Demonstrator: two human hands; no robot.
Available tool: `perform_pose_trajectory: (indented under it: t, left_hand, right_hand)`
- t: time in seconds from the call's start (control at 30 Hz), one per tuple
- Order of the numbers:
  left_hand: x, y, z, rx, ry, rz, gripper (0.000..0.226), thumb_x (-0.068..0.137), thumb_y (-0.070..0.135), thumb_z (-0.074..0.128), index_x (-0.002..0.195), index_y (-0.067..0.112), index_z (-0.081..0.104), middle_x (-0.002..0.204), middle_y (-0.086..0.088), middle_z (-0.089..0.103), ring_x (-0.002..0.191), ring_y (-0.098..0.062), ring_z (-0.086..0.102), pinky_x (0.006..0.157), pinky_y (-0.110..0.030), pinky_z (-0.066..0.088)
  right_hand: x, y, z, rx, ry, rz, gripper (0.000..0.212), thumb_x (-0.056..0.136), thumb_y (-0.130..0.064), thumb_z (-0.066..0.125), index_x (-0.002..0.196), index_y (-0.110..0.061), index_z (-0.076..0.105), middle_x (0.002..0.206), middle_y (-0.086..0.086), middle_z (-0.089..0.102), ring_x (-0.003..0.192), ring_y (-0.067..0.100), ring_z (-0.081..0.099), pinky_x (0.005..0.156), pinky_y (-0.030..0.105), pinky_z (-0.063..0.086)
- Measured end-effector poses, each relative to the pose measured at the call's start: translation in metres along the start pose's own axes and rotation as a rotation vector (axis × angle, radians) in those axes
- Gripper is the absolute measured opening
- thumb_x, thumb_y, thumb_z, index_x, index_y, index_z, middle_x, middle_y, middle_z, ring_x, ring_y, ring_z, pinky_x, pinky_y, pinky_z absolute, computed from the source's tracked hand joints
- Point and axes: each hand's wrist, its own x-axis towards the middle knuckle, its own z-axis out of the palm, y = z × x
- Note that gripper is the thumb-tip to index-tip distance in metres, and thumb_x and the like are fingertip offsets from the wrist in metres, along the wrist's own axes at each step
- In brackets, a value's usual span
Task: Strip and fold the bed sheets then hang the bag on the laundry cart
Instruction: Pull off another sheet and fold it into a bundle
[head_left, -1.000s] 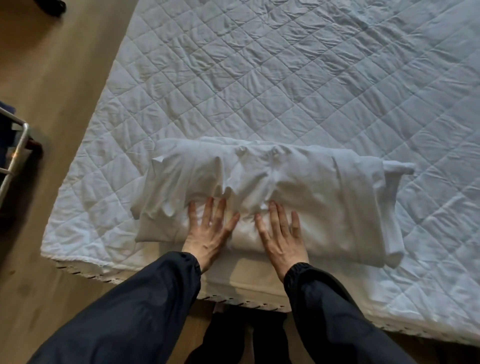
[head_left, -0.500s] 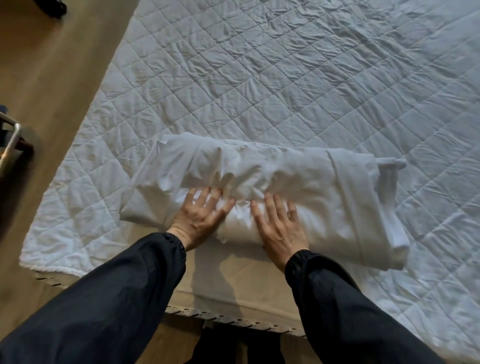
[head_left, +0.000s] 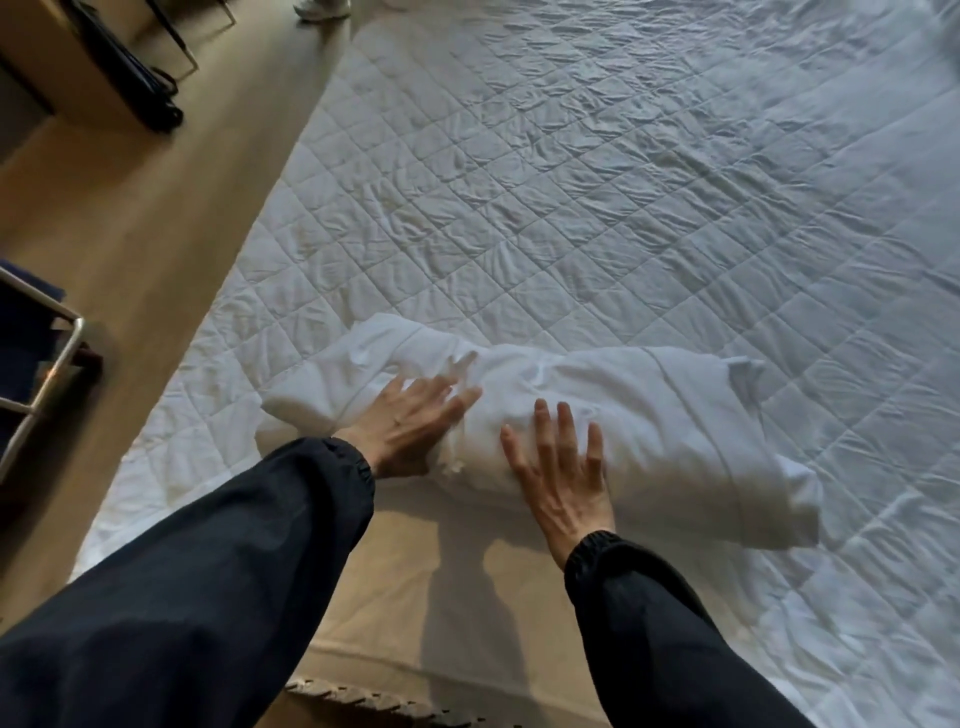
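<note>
Fingers (head_left: 566, 431) on both hands are straight and spread, pressing flat and grasping nothing. The left hand (head_left: 410, 423) lies slanted across the left half of the sheet bundle (head_left: 665, 415), its fingertips blurred. The right hand (head_left: 563, 480) is planted palm-down on the bundle's near side. The bundle itself is a white sheet rolled into a thick oblong, lying on the quilted mattress pad (head_left: 571, 208). Just on the near side of it, the pad is turned back and bare tan mattress (head_left: 410, 566) shows.

The step in hand looks like the last of the folding, with the roll being pressed down and tightened. The stripping seems done, and the bag part is not yet begun. Next, the hands probably need to curl under the bundle's ends and lift it as one piece, so the loose flap at its right end doesn't fall open. It would then go toward the metal-framed laundry cart (head_left: 57, 353), which stands on the floor (head_left: 145, 223) well left of the bundle. No bag can be made out for certain.

Half a second ago both hands sat side by side at the bundle's near edge, fingers pointing straight ahead. Since then the left hand has swung to a slant and the two have spread apart. The bundle sits farther from the turned-back edge and looks more tightly rolled, and the view has lifted to take in more of the bed.
</note>
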Motion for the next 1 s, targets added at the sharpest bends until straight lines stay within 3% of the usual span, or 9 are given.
perform_pose_trajectory:
  t: [0.13,0.23,0.37,0.47,0.6,0.73,0.87,0.93,1.0]
  left_hand:
    - [0.008,-0.013,-0.009,0.048,0.034,-0.054,0.12,0.047,0.047,0.082,0.142,0.022,0.014,0.133,-0.014,0.042,0.118,-0.034,0.048,0.101,-0.054,0.034]
    - [0.01,-0.014,-0.013,0.103,0.104,-0.034,0.122,0.04,0.041,0.083,0.143,0.017,0.022,0.131,-0.018,0.04,0.117,-0.037,0.048,0.102,-0.061,0.034]
    - [0.025,0.008,-0.012,0.083,0.157,-0.089,0.131,0.047,0.055,0.077,0.149,0.017,0.004,0.144,-0.025,0.023,0.133,-0.045,0.031,0.105,-0.071,0.017]
    - [0.042,0.015,-0.016,0.061,0.143,-0.157,0.148,0.039,0.068,0.078,0.151,0.018,-0.005,0.149,-0.028,0.01,0.139,-0.045,0.017,0.103,-0.075,0.005]
    - [0.052,0.024,-0.013,0.094,0.089,-0.118,0.154,0.035,0.062,0.084,0.151,0.018,-0.008,0.151,-0.03,0.007,0.139,-0.049,0.009,0.1,-0.078,0.003]
    - [0.067,0.029,-0.01,0.071,0.061,-0.195,0.142,0.039,0.046,0.086,0.148,0.018,-0.001,0.144,-0.028,0.023,0.132,-0.044,0.027,0.098,-0.075,0.022]
    - [0.074,0.014,-0.008,0.017,0.124,-0.164,0.127,0.042,0.035,0.083,0.147,0.018,0.013,0.13,-0.024,0.042,0.112,-0.036,0.044,0.092,-0.062,0.039]
    - [0.076,0.01,-0.008,0.006,0.137,-0.152,0.12,0.043,0.037,0.083,0.145,0.017,0.022,0.121,-0.02,0.053,0.103,-0.033,0.053,0.09,-0.054,0.043]
    - [0.079,0.007,-0.005,-0.028,0.156,-0.164,0.116,0.047,0.037,0.082,0.145,0.017,0.025,0.119,-0.017,0.057,0.102,-0.031,0.058,0.092,-0.048,0.044]
  right_hand:
    - [0.025,0.016,0.001,0.051,-0.077,-0.02,0.098,0.059,-0.009,0.074,0.143,-0.017,0.023,0.138,0.031,0.029,0.127,0.048,0.031,0.101,0.067,0.019]
    - [0.049,0.038,-0.005,0.088,-0.131,-0.048,0.112,0.043,-0.014,0.082,0.141,-0.016,0.028,0.129,0.031,0.042,0.119,0.048,0.044,0.094,0.062,0.03]
    - [0.08,0.068,-0.018,0.144,-0.26,-0.087,0.132,0.029,-0.032,0.089,0.142,-0.019,0.022,0.132,0.024,0.045,0.121,0.042,0.046,0.093,0.057,0.033]
    - [0.094,0.082,-0.023,0.193,-0.332,-0.127,0.122,0.055,-0.035,0.082,0.144,-0.025,-0.001,0.148,0.018,0.026,0.137,0.037,0.026,0.106,0.055,0.022]
    - [0.11,0.093,-0.024,0.283,-0.33,-0.109,0.113,0.067,-0.036,0.075,0.149,-0.029,-0.003,0.155,0.011,0.011,0.145,0.029,0.01,0.114,0.05,0.008]
    - [0.108,0.08,-0.026,0.192,-0.28,-0.039,0.11,0.073,-0.04,0.072,0.145,-0.023,-0.01,0.157,0.019,0.004,0.145,0.039,-0.004,0.109,0.058,-0.014]
    - [0.092,0.068,-0.024,0.118,-0.286,0.029,0.128,0.062,-0.049,0.08,0.147,-0.012,-0.008,0.154,0.032,0.004,0.141,0.052,-0.003,0.107,0.068,-0.011]
    - [0.091,0.07,-0.021,0.11,-0.304,-0.017,0.126,0.072,-0.049,0.074,0.144,-0.01,-0.022,0.152,0.033,-0.011,0.138,0.054,-0.016,0.103,0.069,-0.017]
    - [0.096,0.067,-0.02,0.094,-0.343,-0.003,0.115,0.079,-0.039,0.07,0.144,-0.007,-0.02,0.151,0.036,-0.009,0.137,0.056,-0.013,0.1,0.071,-0.018]
